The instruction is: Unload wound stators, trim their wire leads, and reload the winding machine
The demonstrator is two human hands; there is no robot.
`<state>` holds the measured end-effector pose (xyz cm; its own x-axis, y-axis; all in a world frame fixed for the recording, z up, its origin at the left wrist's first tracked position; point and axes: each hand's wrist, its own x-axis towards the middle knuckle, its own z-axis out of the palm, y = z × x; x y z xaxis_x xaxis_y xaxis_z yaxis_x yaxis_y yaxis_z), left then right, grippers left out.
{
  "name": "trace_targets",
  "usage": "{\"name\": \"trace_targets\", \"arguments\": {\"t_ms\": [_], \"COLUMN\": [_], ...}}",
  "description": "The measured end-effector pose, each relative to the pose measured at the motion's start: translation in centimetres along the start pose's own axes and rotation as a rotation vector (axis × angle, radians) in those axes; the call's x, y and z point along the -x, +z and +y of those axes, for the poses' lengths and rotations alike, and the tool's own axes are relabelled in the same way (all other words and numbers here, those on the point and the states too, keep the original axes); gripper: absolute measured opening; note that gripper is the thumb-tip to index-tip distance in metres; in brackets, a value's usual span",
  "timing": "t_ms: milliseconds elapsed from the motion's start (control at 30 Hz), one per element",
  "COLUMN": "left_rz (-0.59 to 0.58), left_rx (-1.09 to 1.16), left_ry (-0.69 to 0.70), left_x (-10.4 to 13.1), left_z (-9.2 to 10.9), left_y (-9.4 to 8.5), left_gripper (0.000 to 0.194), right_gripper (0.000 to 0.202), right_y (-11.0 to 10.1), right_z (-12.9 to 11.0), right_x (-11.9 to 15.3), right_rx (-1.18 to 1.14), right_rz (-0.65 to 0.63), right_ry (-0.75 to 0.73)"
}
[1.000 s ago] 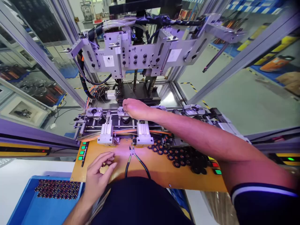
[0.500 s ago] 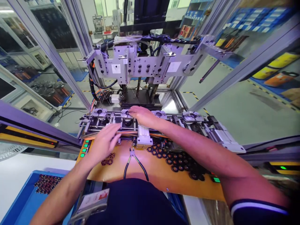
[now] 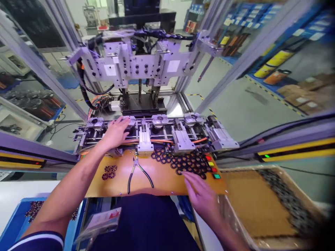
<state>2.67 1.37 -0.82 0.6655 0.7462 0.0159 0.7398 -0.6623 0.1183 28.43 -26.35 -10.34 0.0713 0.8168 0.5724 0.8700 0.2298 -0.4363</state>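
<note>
My left hand (image 3: 117, 131) reaches over the row of metal fixtures, its fingertips at the second fixture (image 3: 130, 122) from the left; whether it grips something there is hidden. Low on the right, my right hand (image 3: 200, 190) has its fingertips at the near edge of a cluster of dark rings (image 3: 180, 162) on the orange panel; what is between thumb and finger is too small to tell. Several small reddish-black rings (image 3: 109, 172) lie on the panel's left part. Between the groups, pliers (image 3: 135, 163) rest with handles spread.
A large machine head (image 3: 141, 66) hangs above the fixtures between metal posts. A blue bin (image 3: 15, 223) with small parts stands at lower left, a lined box (image 3: 253, 205) with grey parts at lower right. Colored buttons (image 3: 210, 164) sit at the panel's right end.
My right hand has left the second fixture and come back to the dark rings. My left hand has moved forward to that fixture. The view has shifted right.
</note>
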Motion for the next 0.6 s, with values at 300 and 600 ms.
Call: {"name": "trace_targets", "arguments": {"t_ms": [300,600], "left_rz": [0.529,0.004], "left_rx": [0.364,1.026], "left_ry": [0.123,0.158], "left_x": [5.3,11.3], "left_z": [5.8,11.7], "left_y": [-0.8,1.3], "left_gripper": [0.050,0.043], "right_gripper": [0.021,0.009], "right_y": [3.9,1.4], "right_z": [3.1,-6.2], "right_x": [2.5,-3.8], "right_rx": [0.060,-0.512], "right_rz": [-0.046,-0.004], "right_ry": [0.218,0.133]}}
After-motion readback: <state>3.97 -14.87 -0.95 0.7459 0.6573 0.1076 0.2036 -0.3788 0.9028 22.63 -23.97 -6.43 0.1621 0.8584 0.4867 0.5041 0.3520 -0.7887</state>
